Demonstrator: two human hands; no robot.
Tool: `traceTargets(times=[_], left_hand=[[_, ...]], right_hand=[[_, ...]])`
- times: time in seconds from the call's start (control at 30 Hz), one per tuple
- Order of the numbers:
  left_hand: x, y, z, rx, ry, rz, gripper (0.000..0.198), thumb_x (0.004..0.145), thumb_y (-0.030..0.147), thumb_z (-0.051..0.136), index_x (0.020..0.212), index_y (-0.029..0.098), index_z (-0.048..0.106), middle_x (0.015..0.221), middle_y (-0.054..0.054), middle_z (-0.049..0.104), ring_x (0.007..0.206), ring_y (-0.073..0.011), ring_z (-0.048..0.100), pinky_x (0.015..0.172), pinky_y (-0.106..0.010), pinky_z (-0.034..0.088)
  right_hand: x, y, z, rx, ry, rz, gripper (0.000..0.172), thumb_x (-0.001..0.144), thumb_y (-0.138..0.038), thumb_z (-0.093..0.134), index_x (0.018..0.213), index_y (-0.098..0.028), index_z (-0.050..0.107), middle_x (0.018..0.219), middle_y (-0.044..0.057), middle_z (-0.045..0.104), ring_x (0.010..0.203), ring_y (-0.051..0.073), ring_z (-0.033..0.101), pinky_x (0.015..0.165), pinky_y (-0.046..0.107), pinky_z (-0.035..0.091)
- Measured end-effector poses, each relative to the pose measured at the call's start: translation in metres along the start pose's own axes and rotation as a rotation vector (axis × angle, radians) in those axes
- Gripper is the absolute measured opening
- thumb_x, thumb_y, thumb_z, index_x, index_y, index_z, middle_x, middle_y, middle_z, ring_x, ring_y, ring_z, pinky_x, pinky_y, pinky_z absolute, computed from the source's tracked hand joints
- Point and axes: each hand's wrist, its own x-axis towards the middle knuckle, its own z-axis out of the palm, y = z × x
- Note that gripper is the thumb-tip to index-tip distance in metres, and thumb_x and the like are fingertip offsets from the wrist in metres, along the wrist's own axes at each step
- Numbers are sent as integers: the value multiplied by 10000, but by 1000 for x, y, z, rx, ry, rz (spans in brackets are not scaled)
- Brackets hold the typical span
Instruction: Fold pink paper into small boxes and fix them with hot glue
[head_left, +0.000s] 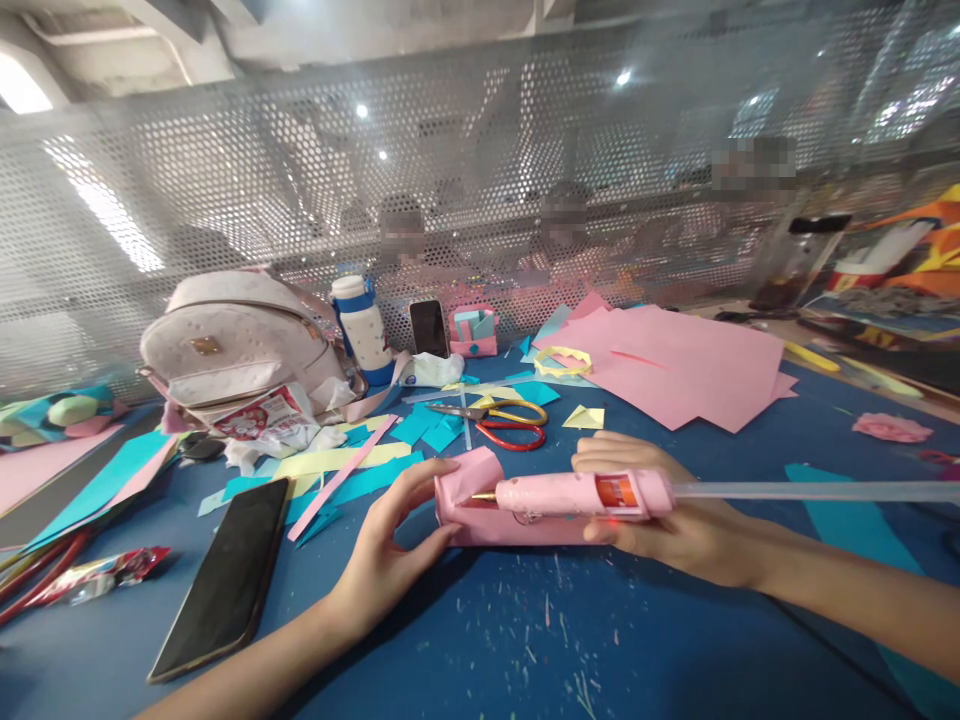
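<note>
In the head view my left hand (405, 530) grips the left end of a folded pink paper piece (480, 482), thumb in front and fingers behind. My right hand (660, 510) is wrapped round a pink hot glue gun (547, 494). Its metal nozzle points left, close over the pink paper; I cannot tell whether it touches. A long translucent glue stick (810, 491) runs out of the gun's back end to the right. The gun covers part of the paper behind it.
Scissors (517, 425) with red and yellow handles lie beyond my hands. A phone (225, 580) rests at left, near a backpack (240, 340) and a bottle (364, 335). Pink sheets (675, 360) are stacked at back right. Paper strips (345, 470) litter the blue table (465, 650).
</note>
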Motion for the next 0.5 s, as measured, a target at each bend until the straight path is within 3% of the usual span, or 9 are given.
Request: traceTargets(times=[0.27,0.5], left_hand=[[0,0,-1,-14,3,-10,492,875,164,633,1306,345,481,1327,-27,561,1220,-206,567,1039,-327,481],[0,1,-1,-12,11,-27,465,866,187,640,1297,291,498,1327,-66,569,1183,-236,599,1010,-367,504]], right_hand=[[-1,4,-1,-42,40,-7,389,933,-461,519,676,-196,398,647,-24,426,602,128,382,576,273,293],[0,1,-5,-31,53,14,380,921,-433,543,656,-195,409,633,-28,434,591,127,384,573,277,300]])
